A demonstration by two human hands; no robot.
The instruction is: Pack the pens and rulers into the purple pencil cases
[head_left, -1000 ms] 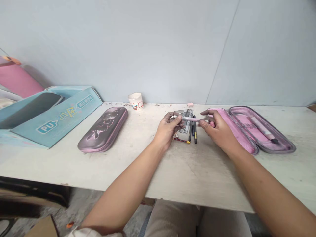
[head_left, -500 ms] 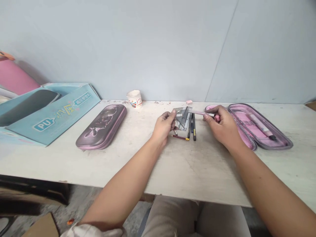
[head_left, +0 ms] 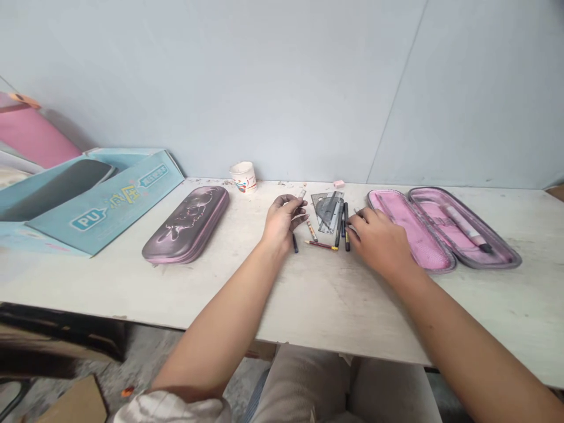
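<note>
My left hand (head_left: 282, 220) is curled, pinching a small clear cap (head_left: 302, 193) at its fingertips. To its right, my right hand (head_left: 374, 239) lies knuckles-up on the table with fingers bent, and a light pen tip (head_left: 356, 210) pokes out from under them. Between the hands lie clear set squares (head_left: 328, 207), dark pens (head_left: 342, 224), a red pencil (head_left: 321, 245), a short pencil (head_left: 311, 230) and a small dark pen (head_left: 295, 242). An open pink pencil case (head_left: 412, 232) lies just right of my right hand. Its far half holds a pink-white marker (head_left: 467, 230).
A closed purple pencil case (head_left: 187, 223) lies to the left, with a blue cardboard box (head_left: 88, 202) beyond it. A paper cup (head_left: 243, 176) and a pink eraser (head_left: 338, 183) stand by the wall. The table's front edge (head_left: 308, 343) runs above my lap.
The hands have drawn apart. The left one moved left with the cap, uncovering two small pencils. The right one dropped onto the table beside the dark pens, and the pink pen is mostly hidden.
</note>
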